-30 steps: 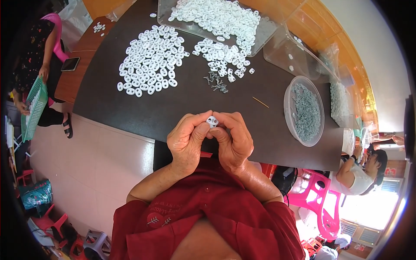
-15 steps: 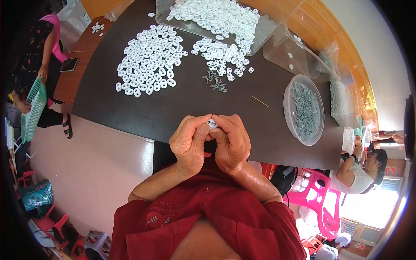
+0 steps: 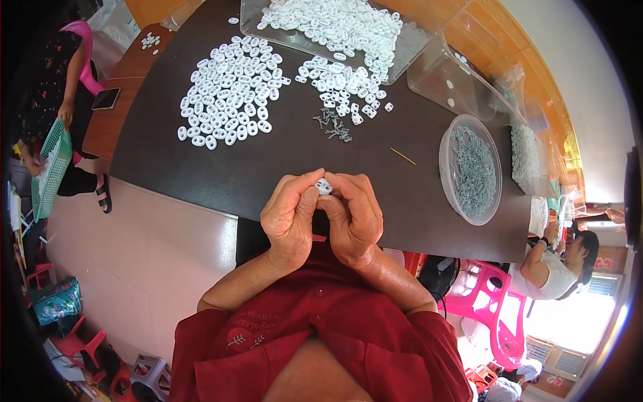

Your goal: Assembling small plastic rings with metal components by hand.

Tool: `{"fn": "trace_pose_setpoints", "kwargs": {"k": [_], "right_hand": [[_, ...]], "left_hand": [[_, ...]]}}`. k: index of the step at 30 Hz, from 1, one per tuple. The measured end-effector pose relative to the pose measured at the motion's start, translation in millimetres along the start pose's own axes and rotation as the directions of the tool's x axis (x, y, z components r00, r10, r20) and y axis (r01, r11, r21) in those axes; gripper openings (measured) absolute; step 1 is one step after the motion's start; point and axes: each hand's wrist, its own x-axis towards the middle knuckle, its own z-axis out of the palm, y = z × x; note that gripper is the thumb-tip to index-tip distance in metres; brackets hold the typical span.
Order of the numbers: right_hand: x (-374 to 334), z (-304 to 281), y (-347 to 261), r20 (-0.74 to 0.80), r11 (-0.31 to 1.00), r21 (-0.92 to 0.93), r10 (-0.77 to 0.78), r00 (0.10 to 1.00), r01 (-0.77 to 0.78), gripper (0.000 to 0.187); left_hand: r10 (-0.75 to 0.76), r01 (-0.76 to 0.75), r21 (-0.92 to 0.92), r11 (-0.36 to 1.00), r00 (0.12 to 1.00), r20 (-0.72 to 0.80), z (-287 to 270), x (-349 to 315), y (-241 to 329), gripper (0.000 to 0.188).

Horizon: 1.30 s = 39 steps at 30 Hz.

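A small white plastic piece with dark holes (image 3: 324, 186) is pinched between the fingertips of both my hands, just past the table's near edge. My left hand (image 3: 289, 218) grips it from the left with thumb and forefinger. From the right, my right hand (image 3: 355, 218) closes on it with thumb and bent fingers. Farther out lie a small heap of grey screws (image 3: 333, 125), a pile of small white pieces with holes (image 3: 345, 84) and a spread of oval white two-holed pieces (image 3: 231, 94).
A clear tray (image 3: 288, 41) heaped with white pieces stands at the back. To the right are a round tub (image 3: 443, 161) of grey screws, a thin wooden stick (image 3: 402, 156) and a clear box (image 3: 429, 84). Two other people sit left and right, one holding a green basket (image 3: 57, 167).
Both hands have shifted slightly left and up with the white piece, which is turned a little between the fingertips. The piles on the table look the same.
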Motion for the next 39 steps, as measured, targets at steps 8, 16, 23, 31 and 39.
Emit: {"fn": "trace_pose_setpoints", "kwargs": {"k": [8,16,23,31,39], "right_hand": [[0,-3,0,0.022,0.998,0.036,0.052,0.998,-0.052,0.028],[1,-2,-4,0.025,0.996,0.043,0.079,0.997,-0.08,0.024],[0,0,-3,-0.006,0.999,0.03,0.033,0.999,-0.033,0.021],[-1,1,-3,-0.013,0.999,0.025,0.03,0.999,-0.03,0.02],[-1,1,-2,0.043,0.999,-0.018,0.035,0.998,-0.034,0.024]], "left_hand": [[-0.02,0.019,0.016,1.0,0.998,0.06,-5,5,6,0.019],[-0.047,0.051,-0.066,0.996,0.997,0.064,-4,2,0,0.017],[-0.039,0.042,-0.067,0.997,0.998,0.042,0,-4,-7,0.014],[0.003,-0.003,0.005,1.0,1.0,0.021,0,-3,-8,0.012],[-0.203,0.22,-0.234,0.947,0.975,0.095,-4,2,-2,0.015]]}}
